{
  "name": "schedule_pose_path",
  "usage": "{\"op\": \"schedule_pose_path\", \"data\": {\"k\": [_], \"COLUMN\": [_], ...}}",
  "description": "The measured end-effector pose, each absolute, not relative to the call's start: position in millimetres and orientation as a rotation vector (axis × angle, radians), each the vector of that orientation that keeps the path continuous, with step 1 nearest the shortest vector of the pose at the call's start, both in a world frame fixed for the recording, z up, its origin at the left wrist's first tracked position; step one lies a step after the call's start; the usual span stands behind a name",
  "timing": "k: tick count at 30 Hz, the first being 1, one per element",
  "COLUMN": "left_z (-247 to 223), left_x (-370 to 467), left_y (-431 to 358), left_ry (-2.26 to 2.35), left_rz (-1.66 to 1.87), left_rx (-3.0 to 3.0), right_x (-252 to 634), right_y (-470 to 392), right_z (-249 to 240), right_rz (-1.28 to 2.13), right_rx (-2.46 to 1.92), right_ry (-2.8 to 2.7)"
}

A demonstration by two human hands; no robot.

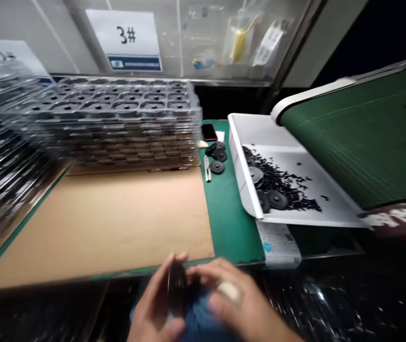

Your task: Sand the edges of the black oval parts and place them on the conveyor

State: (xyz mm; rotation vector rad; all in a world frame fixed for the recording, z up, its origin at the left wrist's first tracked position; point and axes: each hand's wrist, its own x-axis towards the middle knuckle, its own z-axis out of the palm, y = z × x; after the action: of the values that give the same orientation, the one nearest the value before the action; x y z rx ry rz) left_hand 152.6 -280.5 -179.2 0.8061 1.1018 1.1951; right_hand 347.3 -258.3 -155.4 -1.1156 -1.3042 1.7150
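At the lower middle, in front of the table edge, my left hand grips a black plastic disc held on edge. My right hand is just to its right, fingers curled, with the fingertips close to the disc. A small cream-coloured object shows between its thumb and fingers; blur hides its kind. Whether the right fingertips touch the disc, I cannot tell. Beyond the hands lies a sheet of brown cardboard. Several similar black discs lie on the green table top.
Stacked clear trays holding dark parts stand at the back; more clear trays rise at left. A white bin at right contains black discs and scraps, beside a green conveyor belt. A phone and a pale cutter-like tool lie between.
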Motion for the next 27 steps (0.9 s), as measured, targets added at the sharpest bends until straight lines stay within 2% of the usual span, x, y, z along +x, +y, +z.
{"op": "schedule_pose_path", "data": {"k": [5,12,16,27], "left_z": [-171,-169,-170,-170], "left_x": [145,145,141,149], "left_y": [-275,-278,-281,-278], "left_ry": [0.427,0.317,0.35,0.432], "left_rz": [0.999,0.956,0.907,0.938], "left_rx": [0.34,0.289,0.322,0.295], "right_x": [375,356,348,333], "right_y": [-253,-248,-243,-228], "right_z": [-150,-137,-145,-158], "right_rz": [1.412,0.892,0.936,0.96], "right_rx": [-1.241,-0.953,-0.808,-0.747], "right_ry": [-1.357,-1.828,-1.952,-1.963]}}
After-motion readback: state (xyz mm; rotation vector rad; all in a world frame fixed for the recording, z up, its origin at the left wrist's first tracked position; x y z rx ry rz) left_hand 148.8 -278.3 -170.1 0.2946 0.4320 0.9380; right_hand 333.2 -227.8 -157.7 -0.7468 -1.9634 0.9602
